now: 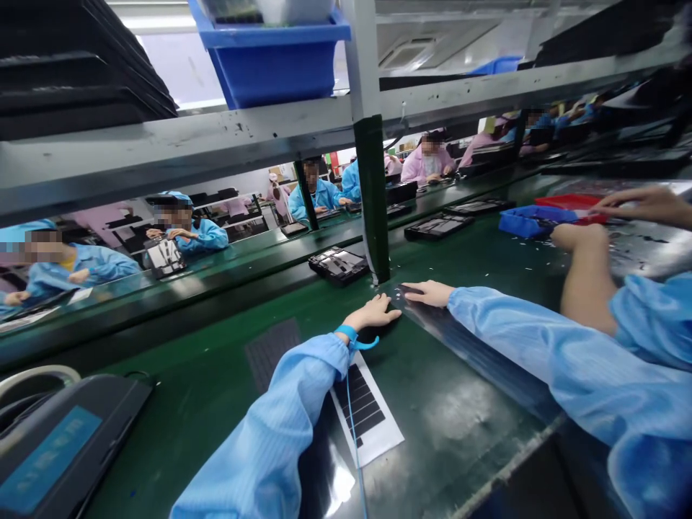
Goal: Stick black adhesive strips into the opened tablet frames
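On the green bench (178, 375) of a long assembly line, black device frames (331, 265) sit in a row along the far belt. The left hand (373, 313), with a blue wrist strap (346, 333), lies palm down, fingers slightly spread and holding nothing visible. The right hand (429, 293), fingers close together, rests on the edge of a glossy black sheet (476, 360). Nothing near the hands looks fitted or finished. At right, a co-worker's hand (643, 204) reaches over a blue tray (535, 221), and a green-sleeved shelf post (372, 198) stands just beyond the hands.
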`<action>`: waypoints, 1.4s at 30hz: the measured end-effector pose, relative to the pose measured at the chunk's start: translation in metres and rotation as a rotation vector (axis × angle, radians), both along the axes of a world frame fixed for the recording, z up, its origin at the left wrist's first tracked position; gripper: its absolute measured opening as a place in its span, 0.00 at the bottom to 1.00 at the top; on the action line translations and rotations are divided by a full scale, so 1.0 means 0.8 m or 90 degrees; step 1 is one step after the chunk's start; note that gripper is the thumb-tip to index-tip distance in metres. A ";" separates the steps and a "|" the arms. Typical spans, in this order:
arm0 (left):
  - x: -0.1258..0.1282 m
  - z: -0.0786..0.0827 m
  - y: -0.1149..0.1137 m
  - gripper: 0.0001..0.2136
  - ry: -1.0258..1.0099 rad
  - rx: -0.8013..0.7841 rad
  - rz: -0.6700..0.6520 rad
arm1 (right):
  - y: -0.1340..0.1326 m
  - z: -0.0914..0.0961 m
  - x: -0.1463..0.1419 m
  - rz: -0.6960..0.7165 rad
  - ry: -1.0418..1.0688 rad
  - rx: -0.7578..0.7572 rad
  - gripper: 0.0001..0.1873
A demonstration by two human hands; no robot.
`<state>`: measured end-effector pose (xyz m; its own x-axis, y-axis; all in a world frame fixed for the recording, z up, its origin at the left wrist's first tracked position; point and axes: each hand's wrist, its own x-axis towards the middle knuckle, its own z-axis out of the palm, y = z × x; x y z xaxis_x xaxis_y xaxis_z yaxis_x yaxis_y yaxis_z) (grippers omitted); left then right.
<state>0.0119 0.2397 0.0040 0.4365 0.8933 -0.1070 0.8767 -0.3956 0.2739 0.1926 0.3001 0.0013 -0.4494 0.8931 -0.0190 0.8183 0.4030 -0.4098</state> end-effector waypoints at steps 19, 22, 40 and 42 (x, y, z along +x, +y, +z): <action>-0.148 -0.014 -0.271 0.24 0.026 0.063 0.015 | 0.024 -0.006 -0.277 -0.327 0.800 -0.340 0.16; -0.160 -0.013 -0.284 0.23 0.015 0.066 0.026 | 0.028 -0.014 -0.296 -0.349 0.855 -0.358 0.16; -0.148 -0.029 -0.281 0.23 0.041 0.102 0.030 | -0.165 -0.029 -0.152 -0.091 0.776 -0.496 0.23; -0.148 -0.031 -0.280 0.23 0.040 0.109 0.015 | -0.201 -0.028 -0.100 -0.058 0.710 -0.536 0.23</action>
<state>-0.1064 0.0156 -0.0208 0.4130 0.9105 0.0205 0.8994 -0.4113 0.1481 0.1124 0.1393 -0.0213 -0.5241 0.8191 -0.2333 -0.0851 -0.3229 -0.9426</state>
